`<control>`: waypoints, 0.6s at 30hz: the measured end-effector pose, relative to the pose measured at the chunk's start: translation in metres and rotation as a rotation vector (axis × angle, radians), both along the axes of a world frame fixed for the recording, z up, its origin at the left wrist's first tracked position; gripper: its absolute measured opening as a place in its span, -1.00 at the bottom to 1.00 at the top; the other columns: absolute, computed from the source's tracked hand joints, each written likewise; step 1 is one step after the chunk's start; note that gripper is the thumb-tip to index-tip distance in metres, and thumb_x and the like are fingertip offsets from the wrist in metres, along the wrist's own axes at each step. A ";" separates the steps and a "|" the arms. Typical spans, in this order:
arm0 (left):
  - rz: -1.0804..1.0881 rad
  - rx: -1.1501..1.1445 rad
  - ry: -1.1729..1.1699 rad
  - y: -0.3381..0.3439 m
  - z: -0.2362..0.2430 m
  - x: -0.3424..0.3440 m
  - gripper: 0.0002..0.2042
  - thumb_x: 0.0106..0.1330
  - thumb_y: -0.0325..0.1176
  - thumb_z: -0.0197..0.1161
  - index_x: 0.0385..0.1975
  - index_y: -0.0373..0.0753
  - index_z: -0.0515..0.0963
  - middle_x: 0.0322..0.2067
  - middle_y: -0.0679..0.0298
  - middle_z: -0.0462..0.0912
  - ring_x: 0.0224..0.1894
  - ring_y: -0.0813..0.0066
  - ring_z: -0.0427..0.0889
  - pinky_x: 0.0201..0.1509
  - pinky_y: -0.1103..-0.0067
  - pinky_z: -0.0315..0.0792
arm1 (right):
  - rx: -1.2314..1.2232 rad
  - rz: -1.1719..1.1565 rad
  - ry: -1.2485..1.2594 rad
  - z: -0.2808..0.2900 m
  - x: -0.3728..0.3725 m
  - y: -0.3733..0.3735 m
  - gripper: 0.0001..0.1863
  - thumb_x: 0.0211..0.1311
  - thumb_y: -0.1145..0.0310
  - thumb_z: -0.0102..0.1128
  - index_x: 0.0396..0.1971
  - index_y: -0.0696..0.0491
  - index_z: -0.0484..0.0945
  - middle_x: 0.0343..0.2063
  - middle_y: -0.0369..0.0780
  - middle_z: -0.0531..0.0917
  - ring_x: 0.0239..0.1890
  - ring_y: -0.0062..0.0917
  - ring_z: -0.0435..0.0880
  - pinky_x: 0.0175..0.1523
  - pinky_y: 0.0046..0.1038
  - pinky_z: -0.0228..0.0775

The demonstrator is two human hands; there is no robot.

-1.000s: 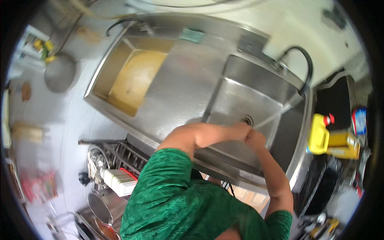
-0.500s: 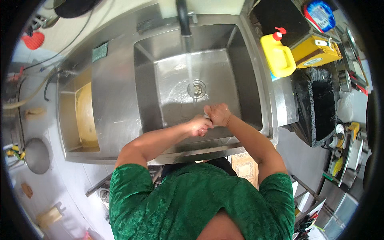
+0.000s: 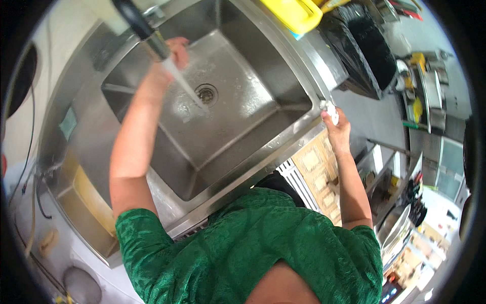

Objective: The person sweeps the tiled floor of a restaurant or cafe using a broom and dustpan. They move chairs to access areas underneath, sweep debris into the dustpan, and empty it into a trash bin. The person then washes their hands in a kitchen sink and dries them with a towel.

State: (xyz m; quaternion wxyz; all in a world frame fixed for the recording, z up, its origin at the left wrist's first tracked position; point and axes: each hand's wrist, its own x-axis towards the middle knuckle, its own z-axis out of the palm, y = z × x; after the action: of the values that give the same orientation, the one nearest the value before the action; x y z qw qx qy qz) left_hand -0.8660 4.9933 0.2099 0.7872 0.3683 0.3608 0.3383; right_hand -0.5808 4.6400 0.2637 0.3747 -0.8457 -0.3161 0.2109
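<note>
My left hand [image 3: 177, 53] reaches to the far side of the steel sink [image 3: 217, 134], beside and partly behind the black-and-steel tap [image 3: 154, 43]. Motion smears its fingers, so their grip does not show. Water [image 3: 186, 85] pours from the spout toward the drain [image 3: 206, 94]. Over the sink's near right corner, my right hand [image 3: 340, 133] is closed on a small crumpled white cloth [image 3: 331, 112]. Part of the cloth is hidden in the fist.
A yellow jug [image 3: 298, 14] stands past the sink's right rim, with a bin lined in black plastic [image 3: 357, 55] beyond it. On the left counter lies a green pad [image 3: 68, 123] near a shallow side basin [image 3: 86, 202]. Shelves [image 3: 430, 86] with kitchenware stand at right.
My hands were together over the sink, squeezing the white cloth. They have parted: the left went up to the tap, the right carried the cloth to the right. The view has turned.
</note>
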 end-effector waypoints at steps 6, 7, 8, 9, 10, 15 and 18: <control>0.232 -0.216 0.055 0.130 0.007 0.004 -0.63 0.29 -0.38 -0.05 -0.03 -0.47 0.09 -0.19 -0.14 0.33 -0.22 0.06 0.45 -0.10 0.27 0.44 | -0.081 -0.035 -0.244 -0.007 -0.022 -0.077 -0.58 -0.07 0.36 0.30 -0.16 0.15 0.45 -0.36 -0.14 0.50 -0.30 -0.41 0.48 -0.18 -0.45 0.32; 0.313 -0.298 0.068 0.139 0.014 0.014 -0.69 0.27 -0.39 -0.04 -0.09 -0.48 0.18 -0.26 -0.09 0.37 -0.28 0.12 0.48 -0.16 0.29 0.48 | -0.077 -0.050 -0.293 -0.007 -0.025 -0.084 -0.57 -0.08 0.37 0.30 -0.15 0.15 0.44 -0.36 -0.13 0.50 -0.31 -0.38 0.48 -0.18 -0.43 0.32; 0.304 -0.316 0.060 0.159 0.003 0.013 -0.68 0.28 -0.39 -0.07 -0.07 -0.49 0.18 -0.23 -0.10 0.36 -0.26 0.12 0.48 -0.13 0.30 0.45 | -0.095 -0.045 -0.322 -0.011 -0.023 -0.093 -0.57 -0.10 0.38 0.31 -0.16 0.14 0.45 -0.35 -0.10 0.49 -0.28 -0.32 0.49 -0.16 -0.40 0.32; 0.265 -0.323 0.025 0.183 -0.009 0.002 -0.67 0.28 -0.40 -0.09 -0.05 -0.50 0.18 -0.20 -0.10 0.36 -0.24 0.13 0.47 -0.10 0.31 0.43 | -0.144 -0.083 -0.255 -0.008 -0.025 -0.095 -0.55 -0.11 0.37 0.32 -0.16 0.16 0.44 -0.34 -0.08 0.49 -0.25 -0.27 0.49 -0.14 -0.38 0.32; 0.213 -0.333 -0.040 0.206 -0.019 -0.009 -0.66 0.28 -0.40 -0.12 -0.03 -0.52 0.17 -0.17 -0.11 0.35 -0.22 0.13 0.46 -0.08 0.31 0.41 | -0.148 -0.099 -0.250 -0.011 -0.024 -0.100 -0.55 -0.12 0.36 0.32 -0.17 0.17 0.44 -0.33 -0.07 0.49 -0.24 -0.26 0.49 -0.13 -0.38 0.32; -0.336 0.506 -0.058 0.188 -0.015 -0.006 -0.61 0.31 -0.40 -0.28 0.06 -0.54 0.19 0.06 -0.03 0.31 0.16 0.24 0.26 0.25 0.44 0.11 | -0.484 -0.270 -0.318 -0.041 -0.006 -0.191 -0.52 -0.07 0.18 0.27 -0.14 0.11 0.45 -0.26 -0.04 0.50 -0.16 -0.19 0.48 -0.08 -0.31 0.31; -0.400 -0.083 -0.660 0.223 0.006 -0.062 -0.55 0.34 -0.29 -0.21 0.12 -0.51 0.11 0.16 0.03 0.17 0.25 0.27 0.09 0.28 0.40 0.07 | -0.655 -0.322 -0.226 -0.054 0.029 -0.223 -0.53 -0.10 0.12 0.26 -0.18 0.05 0.46 -0.24 -0.02 0.50 -0.14 -0.15 0.47 -0.07 -0.28 0.32</control>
State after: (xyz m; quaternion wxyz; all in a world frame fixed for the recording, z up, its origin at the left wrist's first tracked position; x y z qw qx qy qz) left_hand -0.9276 5.2163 0.2159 0.9256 0.2708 0.0225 0.2634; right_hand -0.5520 4.4166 0.2102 0.0756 -0.9774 -0.1345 0.1444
